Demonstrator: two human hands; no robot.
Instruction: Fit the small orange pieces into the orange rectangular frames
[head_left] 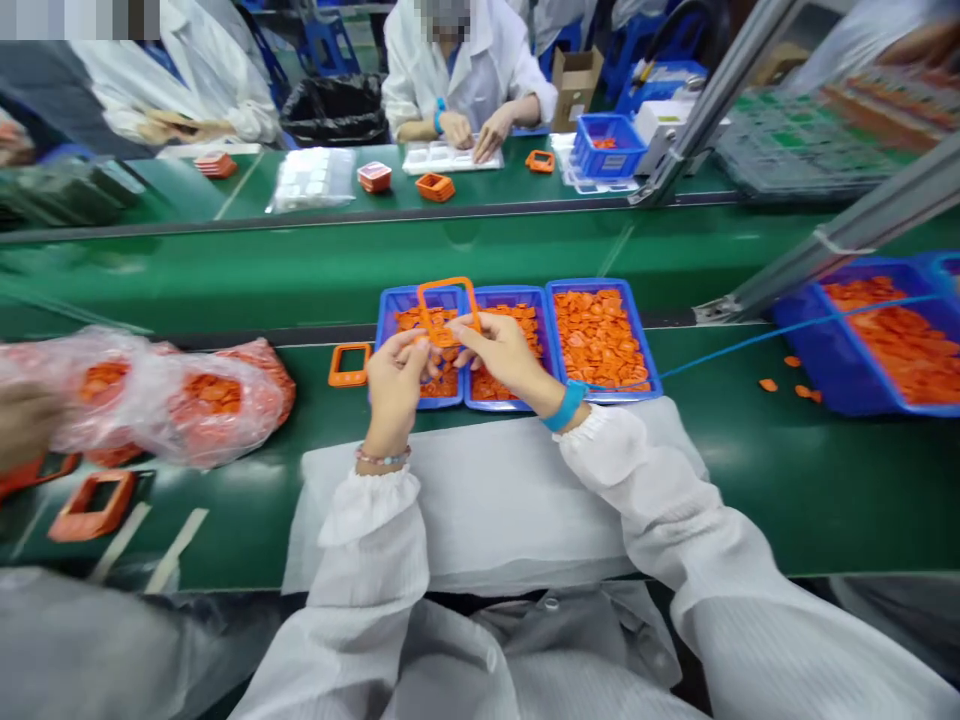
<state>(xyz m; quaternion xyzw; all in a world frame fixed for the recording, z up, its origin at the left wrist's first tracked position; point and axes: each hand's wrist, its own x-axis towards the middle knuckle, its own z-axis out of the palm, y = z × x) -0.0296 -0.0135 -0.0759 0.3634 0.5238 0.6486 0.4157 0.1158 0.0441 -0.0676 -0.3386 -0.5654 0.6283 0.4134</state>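
Above the blue trays: an orange frame (446, 283) is raised in both hands, its lower part hidden by fingers.
Left hand: thumb and fingers (397, 375) pinch near the frame's lower left corner; whether a small piece is there too, I cannot tell.
Right hand: thumb and forefinger (502, 345) pinch the frame's right side.
Thin rim: an uneven squeeze could bend it or let it slip, since both grips sit low.
Left tray: this tray (385, 312) lies directly below, so a dropped frame could land among its orange pieces (444, 383).
Blue cord: the cord (750, 348) runs from the wristband (568, 405) across the right tray (654, 375); a sharp pull could snag its rim or flick pieces out.
Second frame: lying just left of the trays on the counter (750, 480), this one (334, 366) could be knocked by a drifting left wrist.
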